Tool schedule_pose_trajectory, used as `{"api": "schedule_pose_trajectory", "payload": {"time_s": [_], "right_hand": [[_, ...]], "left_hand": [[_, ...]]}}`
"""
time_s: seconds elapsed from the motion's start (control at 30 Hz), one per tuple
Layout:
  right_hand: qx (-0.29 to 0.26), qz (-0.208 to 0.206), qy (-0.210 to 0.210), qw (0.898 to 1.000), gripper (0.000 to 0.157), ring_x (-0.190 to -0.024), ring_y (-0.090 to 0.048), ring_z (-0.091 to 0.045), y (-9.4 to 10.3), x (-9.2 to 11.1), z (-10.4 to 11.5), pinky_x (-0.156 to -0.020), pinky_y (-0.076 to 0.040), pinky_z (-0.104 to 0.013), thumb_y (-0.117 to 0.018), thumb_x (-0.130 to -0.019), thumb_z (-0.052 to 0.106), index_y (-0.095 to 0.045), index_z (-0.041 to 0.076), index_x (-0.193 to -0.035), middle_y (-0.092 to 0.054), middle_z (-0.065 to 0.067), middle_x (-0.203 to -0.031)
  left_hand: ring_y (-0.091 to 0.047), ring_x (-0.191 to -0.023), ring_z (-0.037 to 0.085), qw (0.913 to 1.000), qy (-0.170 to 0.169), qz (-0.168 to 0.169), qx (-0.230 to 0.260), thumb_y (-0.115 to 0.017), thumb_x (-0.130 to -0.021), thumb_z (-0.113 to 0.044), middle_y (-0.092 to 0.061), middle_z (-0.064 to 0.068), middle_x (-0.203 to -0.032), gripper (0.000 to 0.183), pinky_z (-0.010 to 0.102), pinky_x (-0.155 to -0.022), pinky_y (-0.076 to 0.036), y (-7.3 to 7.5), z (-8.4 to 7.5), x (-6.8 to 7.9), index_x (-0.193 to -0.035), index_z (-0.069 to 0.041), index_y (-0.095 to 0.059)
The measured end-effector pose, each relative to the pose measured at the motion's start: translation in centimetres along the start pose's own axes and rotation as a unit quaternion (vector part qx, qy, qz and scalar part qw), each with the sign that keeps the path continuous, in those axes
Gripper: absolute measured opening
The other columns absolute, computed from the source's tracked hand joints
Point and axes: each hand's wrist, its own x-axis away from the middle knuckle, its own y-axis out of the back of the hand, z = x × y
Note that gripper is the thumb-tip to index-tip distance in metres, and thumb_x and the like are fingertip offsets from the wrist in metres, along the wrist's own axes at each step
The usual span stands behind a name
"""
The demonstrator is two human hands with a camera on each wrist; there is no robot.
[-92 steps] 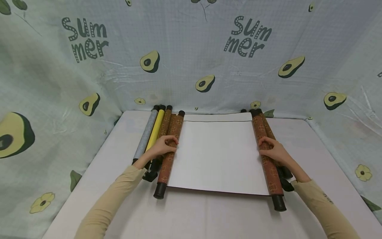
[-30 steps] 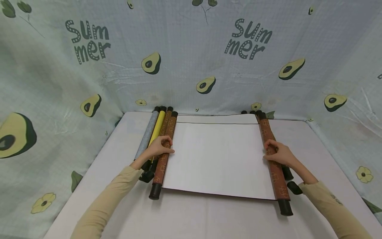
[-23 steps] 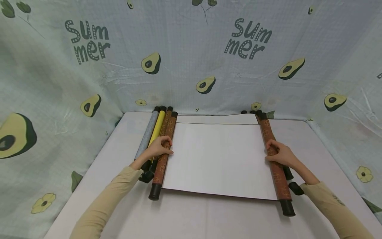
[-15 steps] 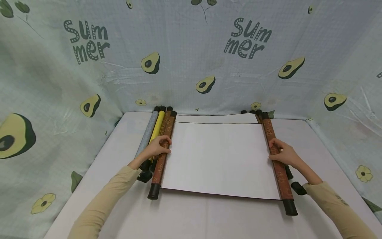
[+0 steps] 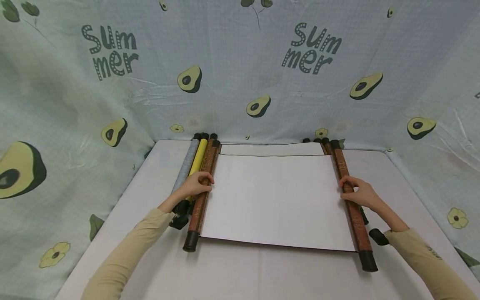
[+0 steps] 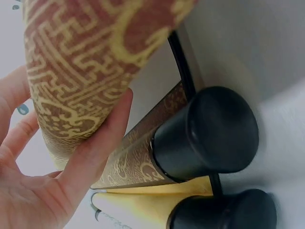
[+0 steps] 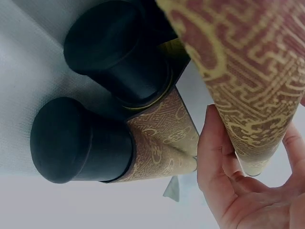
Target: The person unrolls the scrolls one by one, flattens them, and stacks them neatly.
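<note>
A scroll lies partly unrolled, its blank white sheet stretched between two brown patterned rolls with black end knobs. My left hand grips the scroll's left roll, thumb and fingers curled around its sides. On the other side my right hand holds the scroll's right roll the same way. In the left wrist view, the gold-patterned roll sits between the thumb and fingers. The right wrist view likewise has a patterned roll in the hand's grasp.
Beside the left roll lie a grey scroll, a yellow scroll and another brown scroll. Another white sheet shows behind the held one. Black knobs stick out near the right hand. A patterned cloth walls the back.
Both hands have moved apart with the rolls, the right one farther. The white sheet between them is wider than before, and the rolls look thinner.
</note>
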Motion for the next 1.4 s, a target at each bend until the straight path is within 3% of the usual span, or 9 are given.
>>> {"api": "schedule_pose_trajectory", "payload": {"time_s": [0.3, 0.5, 0.67, 0.8, 1.0, 1.23, 1.4], "right_hand": [[0.001, 0.002, -0.003, 1.0, 0.026, -0.082, -0.041, -0.025, -0.1, 0.0, -0.2, -0.056, -0.032, -0.029, -0.066, -0.076, 0.016, -0.055, 0.005, -0.097, -0.053, -0.019, -0.105], [0.003, -0.012, 0.019, 1.0, 0.028, -0.08, -0.041, -0.023, -0.1, -0.1, -0.5, -0.058, -0.032, -0.029, -0.07, -0.074, 0.018, -0.054, 0.006, -0.094, -0.053, -0.013, -0.096], [0.007, -0.022, 0.029, 0.999, 0.03, -0.079, -0.041, -0.02, -0.1, -0.2, -0.7, -0.059, -0.032, -0.029, -0.073, -0.072, 0.019, -0.053, 0.009, -0.092, -0.051, -0.005, -0.091], [0.01, -0.022, 0.03, 0.999, 0.031, -0.08, -0.041, -0.021, -0.1, -0.1, -0.8, -0.059, -0.032, -0.029, -0.073, -0.072, 0.019, -0.053, 0.008, -0.092, -0.05, -0.005, -0.091], [0.014, -0.029, 0.023, 0.999, 0.033, -0.075, -0.04, -0.019, 0.1, 0.1, -0.5, -0.059, -0.03, -0.028, -0.074, -0.07, 0.02, -0.052, 0.006, -0.091, -0.05, -0.007, -0.088], [0.013, -0.03, 0.019, 0.999, 0.038, -0.068, -0.037, -0.016, 0.0, 0.1, -0.6, -0.055, -0.029, -0.027, -0.076, -0.068, 0.02, -0.05, 0.005, -0.091, -0.047, -0.007, -0.082], [0.019, -0.035, 0.033, 0.999, 0.036, -0.067, -0.036, -0.011, 0.1, 0.2, -0.7, -0.055, -0.029, -0.026, -0.075, -0.068, 0.015, -0.05, 0.006, -0.091, -0.047, -0.007, -0.085]], "left_hand": [[-0.048, -0.077, 0.019, 0.9998, -0.011, -0.003, -0.019, -0.062, -0.078, -0.002, -0.058, 0.02, -0.098, 0.015, 0.027, -0.062, -0.039, 0.2, 0.3, 0.1, -0.092, 0.003, -0.06], [-0.04, -0.062, 0.015, 0.9998, -0.015, -0.003, -0.009, -0.062, -0.076, 0.0, -0.058, 0.023, -0.096, 0.016, 0.027, -0.055, -0.036, 0.5, 0.4, 0.0, -0.091, 0.005, -0.059], [-0.038, -0.06, 0.015, 0.9998, 0.004, -0.008, -0.016, -0.064, -0.076, -0.001, -0.058, 0.02, -0.097, 0.017, 0.027, -0.055, -0.036, 0.7, 0.5, 0.0, -0.092, 0.002, -0.06], [-0.038, -0.06, 0.015, 0.9998, 0.001, -0.006, -0.018, -0.067, -0.076, -0.006, -0.058, 0.019, -0.098, 0.02, 0.028, -0.057, -0.036, 0.8, 0.6, 0.0, -0.092, 0.002, -0.059], [-0.034, -0.047, 0.011, 0.9999, 0.002, -0.008, -0.012, -0.071, -0.072, -0.008, -0.057, 0.017, -0.093, 0.026, 0.027, -0.048, -0.035, 1.0, 0.4, 0.2, -0.092, 0.002, -0.058], [-0.032, -0.042, 0.009, 0.9997, 0.021, -0.004, -0.012, -0.074, -0.071, -0.015, -0.051, 0.004, -0.069, 0.03, 0.026, -0.045, -0.035, 1.1, 0.3, 0.1, -0.092, -0.001, -0.058], [-0.032, -0.043, 0.01, 0.9998, 0.015, -0.006, -0.014, -0.075, -0.069, -0.011, -0.054, 0.009, -0.078, 0.029, 0.027, -0.046, -0.035, 1.2, 0.1, 0.1, -0.091, -0.001, -0.057]]}}
